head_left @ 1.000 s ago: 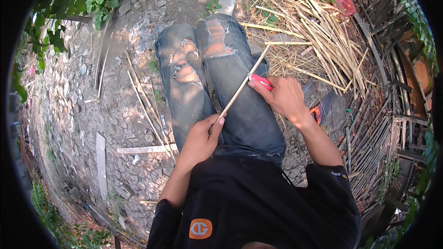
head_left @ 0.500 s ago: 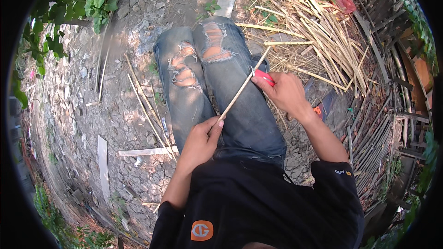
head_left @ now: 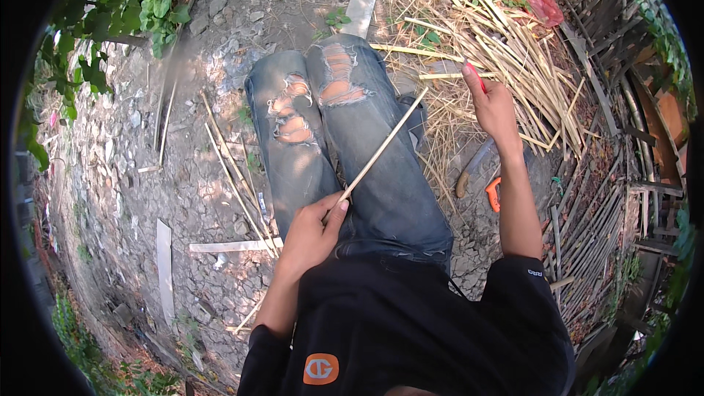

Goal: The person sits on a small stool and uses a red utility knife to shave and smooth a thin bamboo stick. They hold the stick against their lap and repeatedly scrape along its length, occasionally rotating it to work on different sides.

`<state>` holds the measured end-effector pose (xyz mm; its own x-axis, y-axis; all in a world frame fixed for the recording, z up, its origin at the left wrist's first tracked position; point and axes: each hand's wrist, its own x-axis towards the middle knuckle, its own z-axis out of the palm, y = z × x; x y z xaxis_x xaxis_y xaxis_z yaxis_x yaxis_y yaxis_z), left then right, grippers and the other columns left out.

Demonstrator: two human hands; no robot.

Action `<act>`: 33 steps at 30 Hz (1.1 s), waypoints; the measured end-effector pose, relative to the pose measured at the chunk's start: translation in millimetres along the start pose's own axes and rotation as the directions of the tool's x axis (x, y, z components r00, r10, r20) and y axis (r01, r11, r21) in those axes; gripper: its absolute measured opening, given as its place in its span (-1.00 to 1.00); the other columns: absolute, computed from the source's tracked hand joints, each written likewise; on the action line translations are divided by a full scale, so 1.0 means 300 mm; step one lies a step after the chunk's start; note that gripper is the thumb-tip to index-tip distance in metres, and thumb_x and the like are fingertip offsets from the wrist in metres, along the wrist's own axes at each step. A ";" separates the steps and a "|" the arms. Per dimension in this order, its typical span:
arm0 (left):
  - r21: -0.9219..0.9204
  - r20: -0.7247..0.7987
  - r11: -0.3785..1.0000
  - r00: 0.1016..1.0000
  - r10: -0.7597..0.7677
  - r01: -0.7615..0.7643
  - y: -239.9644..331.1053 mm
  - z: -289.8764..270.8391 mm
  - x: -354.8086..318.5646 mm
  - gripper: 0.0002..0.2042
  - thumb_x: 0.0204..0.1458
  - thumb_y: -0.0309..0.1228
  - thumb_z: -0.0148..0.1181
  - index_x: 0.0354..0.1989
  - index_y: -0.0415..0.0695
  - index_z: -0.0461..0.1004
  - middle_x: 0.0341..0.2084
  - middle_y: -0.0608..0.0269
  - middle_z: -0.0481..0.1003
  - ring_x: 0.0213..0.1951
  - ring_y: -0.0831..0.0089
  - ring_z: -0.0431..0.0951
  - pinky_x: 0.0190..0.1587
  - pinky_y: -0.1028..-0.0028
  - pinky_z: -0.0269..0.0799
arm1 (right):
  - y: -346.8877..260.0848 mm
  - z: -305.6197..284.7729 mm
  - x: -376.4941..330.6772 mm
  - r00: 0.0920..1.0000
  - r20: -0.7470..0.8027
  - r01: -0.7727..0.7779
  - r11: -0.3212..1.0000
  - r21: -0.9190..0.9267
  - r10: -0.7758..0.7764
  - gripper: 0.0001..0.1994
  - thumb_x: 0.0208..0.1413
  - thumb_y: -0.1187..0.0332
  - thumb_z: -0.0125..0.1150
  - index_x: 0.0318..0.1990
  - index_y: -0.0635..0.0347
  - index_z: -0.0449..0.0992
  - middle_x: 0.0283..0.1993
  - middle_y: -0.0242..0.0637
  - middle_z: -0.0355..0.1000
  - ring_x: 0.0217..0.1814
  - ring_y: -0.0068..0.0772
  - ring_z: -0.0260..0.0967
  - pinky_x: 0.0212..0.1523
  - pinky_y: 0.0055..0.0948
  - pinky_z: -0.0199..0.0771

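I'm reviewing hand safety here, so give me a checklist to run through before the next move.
1. Left hand gripping the stick: ok, near its lower end.
2. Right hand holding the red tool: ok.
3. Red tool apart from the stick: ok.
4. Red tool's edge in sight: cannot tell, too small.
5. Stick off the jeans: cannot tell, it overlaps a thigh.
6. Ground beside the thigh free of tools: not ok, orange handle there.

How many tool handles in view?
3: a red handle in the right hand, a brown handle on the ground, an orange handle to its right. More may be hidden.
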<state>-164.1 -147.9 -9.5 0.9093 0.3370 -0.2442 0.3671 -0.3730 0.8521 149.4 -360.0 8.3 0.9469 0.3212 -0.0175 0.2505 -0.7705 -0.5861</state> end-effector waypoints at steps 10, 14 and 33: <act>0.194 -0.174 0.979 0.980 0.098 -0.063 0.002 0.052 -0.024 -0.67 0.30 -0.26 0.22 0.14 -0.14 0.61 -0.54 -0.12 0.57 -0.47 -0.08 0.63 -0.37 0.13 0.49 | -0.152 0.151 -0.377 0.911 0.278 0.345 0.932 -0.108 -0.304 -0.33 0.25 -0.26 0.20 -0.50 0.30 0.64 -0.63 0.04 0.47 -0.47 0.21 0.53 -0.38 0.04 0.50; 0.278 -0.136 0.960 0.991 0.007 0.031 0.050 0.049 -0.019 -0.66 0.30 -0.26 0.22 0.17 -0.12 0.59 -0.48 -0.11 0.61 -0.38 -0.13 0.65 -0.33 0.06 0.51 | -0.139 0.111 -0.304 0.957 0.274 0.110 0.994 -0.026 -0.099 -0.30 0.24 -0.27 0.22 -0.55 0.33 0.60 -0.68 0.11 0.40 -0.51 0.27 0.49 -0.38 0.06 0.49; 0.332 -0.175 0.936 0.967 0.183 -0.116 0.069 0.054 0.019 -0.64 0.26 -0.32 0.26 0.17 -0.22 0.58 -0.48 -0.10 0.61 -0.45 -0.07 0.65 -0.36 0.08 0.50 | -0.153 0.087 -0.260 0.966 0.222 0.170 0.975 -0.145 -0.136 -0.32 0.13 -0.35 0.27 -0.49 0.24 0.66 -0.59 0.03 0.48 -0.45 0.17 0.53 -0.39 -0.01 0.48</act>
<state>-148.1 -167.6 -0.9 0.9123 0.4095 0.0005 0.3029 -0.6756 0.6722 58.8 -335.3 15.5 0.8354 0.5369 -0.1175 0.4348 -0.7763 -0.4565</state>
